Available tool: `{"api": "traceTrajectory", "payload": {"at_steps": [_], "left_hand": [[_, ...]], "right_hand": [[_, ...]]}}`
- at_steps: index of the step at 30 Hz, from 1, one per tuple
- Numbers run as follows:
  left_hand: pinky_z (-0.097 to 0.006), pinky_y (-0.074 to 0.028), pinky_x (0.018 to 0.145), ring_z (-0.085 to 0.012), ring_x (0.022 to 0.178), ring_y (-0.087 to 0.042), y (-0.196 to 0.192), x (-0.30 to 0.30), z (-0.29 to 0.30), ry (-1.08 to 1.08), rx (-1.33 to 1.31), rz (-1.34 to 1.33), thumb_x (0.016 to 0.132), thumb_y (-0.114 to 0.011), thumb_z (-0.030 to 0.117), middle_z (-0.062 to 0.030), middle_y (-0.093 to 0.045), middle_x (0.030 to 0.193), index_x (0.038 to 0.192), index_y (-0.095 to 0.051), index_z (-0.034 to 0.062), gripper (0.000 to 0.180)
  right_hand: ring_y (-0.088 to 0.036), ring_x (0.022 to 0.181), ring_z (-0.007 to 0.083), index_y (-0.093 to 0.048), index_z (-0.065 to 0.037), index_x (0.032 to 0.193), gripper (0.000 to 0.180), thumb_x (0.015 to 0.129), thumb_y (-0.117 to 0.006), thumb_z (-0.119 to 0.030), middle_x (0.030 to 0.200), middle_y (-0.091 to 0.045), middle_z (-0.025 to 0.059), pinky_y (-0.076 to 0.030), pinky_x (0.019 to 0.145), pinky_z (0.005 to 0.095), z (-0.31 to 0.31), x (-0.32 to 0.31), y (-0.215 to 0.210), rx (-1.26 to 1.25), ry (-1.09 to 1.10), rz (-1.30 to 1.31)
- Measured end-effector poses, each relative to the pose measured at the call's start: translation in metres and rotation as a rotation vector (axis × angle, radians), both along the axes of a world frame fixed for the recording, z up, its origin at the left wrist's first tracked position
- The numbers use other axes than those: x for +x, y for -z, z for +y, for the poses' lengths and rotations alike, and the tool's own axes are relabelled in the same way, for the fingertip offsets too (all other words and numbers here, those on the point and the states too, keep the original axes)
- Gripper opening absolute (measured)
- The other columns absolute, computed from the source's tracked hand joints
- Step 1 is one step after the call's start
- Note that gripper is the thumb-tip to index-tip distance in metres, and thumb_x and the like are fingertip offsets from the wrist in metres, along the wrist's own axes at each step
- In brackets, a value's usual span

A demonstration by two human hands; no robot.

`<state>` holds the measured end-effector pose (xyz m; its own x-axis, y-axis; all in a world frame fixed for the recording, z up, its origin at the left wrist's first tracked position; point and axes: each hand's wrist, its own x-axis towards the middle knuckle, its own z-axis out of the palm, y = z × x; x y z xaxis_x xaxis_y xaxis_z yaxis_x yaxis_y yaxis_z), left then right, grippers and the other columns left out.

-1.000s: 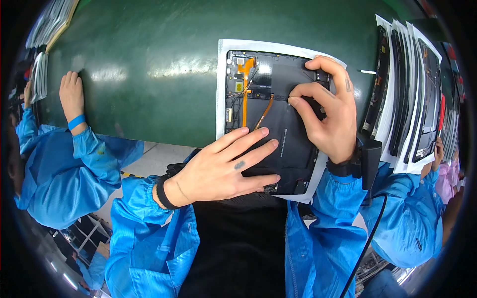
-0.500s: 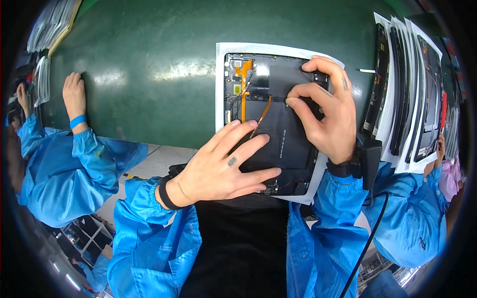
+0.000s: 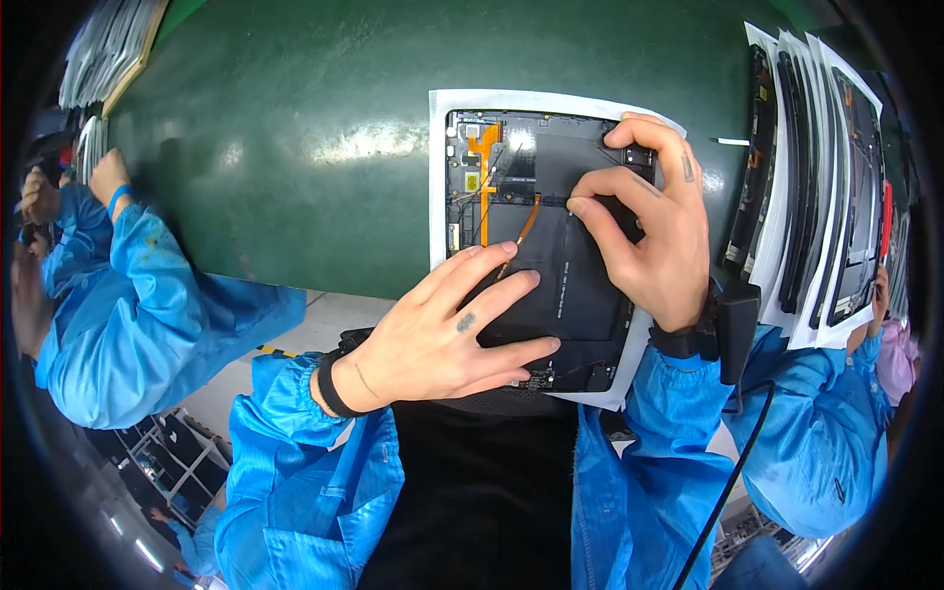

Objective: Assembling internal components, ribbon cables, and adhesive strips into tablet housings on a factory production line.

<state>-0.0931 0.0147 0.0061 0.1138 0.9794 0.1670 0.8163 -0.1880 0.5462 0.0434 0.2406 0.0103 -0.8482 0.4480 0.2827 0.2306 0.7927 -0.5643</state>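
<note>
A tablet-like device with its black inside exposed [image 3: 590,285] lies on a white sheet [image 3: 440,197] in front of me. An orange ribbon cable [image 3: 485,211] runs down its left part, and a thin brown flex cable [image 3: 528,221] slants beside it. My left hand [image 3: 418,329] rests across the device's lower left, fingers spread, the index fingertip at the brown cable's lower end. Over the upper right, my right hand [image 3: 654,231] pinches thumb and index finger together close to the black surface. Whatever lies between those fingertips is too small to make out.
Similar devices layered with white sheets [image 3: 798,177] stand on the right of the green table [image 3: 324,59]. Another stack [image 3: 108,49] is at the far left. Co-workers in blue sleeves [image 3: 147,315] sit on both sides. A black cord [image 3: 742,462] hangs by my right arm.
My hands keep nearly the same pose on the device. The left co-worker's hand has moved left toward the stack there. The whole view has shifted slightly.
</note>
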Motion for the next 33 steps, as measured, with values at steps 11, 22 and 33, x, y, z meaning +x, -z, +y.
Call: {"api": "traceTrajectory", "payload": {"at_steps": [11, 22, 33], "left_hand": [[-0.054, -0.054, 0.107, -0.0421, 0.134, -0.056, -0.002, 0.0, 0.005, -0.027, 0.013, 0.091, 0.084, -0.08, 0.054, -0.0128, -0.057, 0.14, 0.124, -0.081, 0.0361, 0.044], [-0.058, -0.047, 0.113, -0.0446, 0.137, -0.049, -0.009, -0.002, 0.03, -0.222, -0.025, 0.197, 0.081, -0.08, 0.054, -0.0183, -0.05, 0.148, 0.132, -0.077, 0.0358, 0.055], [-0.053, -0.044, 0.109, -0.0414, 0.13, -0.051, -0.011, 0.001, 0.044, -0.324, -0.078, 0.237, 0.087, -0.08, 0.045, -0.0199, -0.05, 0.145, 0.145, -0.069, 0.0314, 0.06]], "right_hand": [[-0.061, 0.127, 0.0343, -0.078, -0.01, 0.09, 0.016, 0.076, -0.086, -0.009, 0.122, -0.061, 0.0087, -0.045, 0.105, 0.0472, 0.001, -0.001, -0.001, 0.006, -0.007, 0.011], [-0.061, 0.127, 0.0351, -0.079, -0.01, 0.09, 0.015, 0.077, -0.086, -0.01, 0.12, -0.062, 0.0088, -0.045, 0.106, 0.0475, 0.002, -0.002, -0.001, -0.006, -0.006, 0.018], [-0.061, 0.129, 0.037, -0.074, -0.008, 0.103, 0.026, 0.08, -0.085, -0.009, 0.117, -0.066, 0.0114, -0.045, 0.108, 0.048, 0.004, -0.003, 0.004, -0.01, 0.0, 0.019]]}}
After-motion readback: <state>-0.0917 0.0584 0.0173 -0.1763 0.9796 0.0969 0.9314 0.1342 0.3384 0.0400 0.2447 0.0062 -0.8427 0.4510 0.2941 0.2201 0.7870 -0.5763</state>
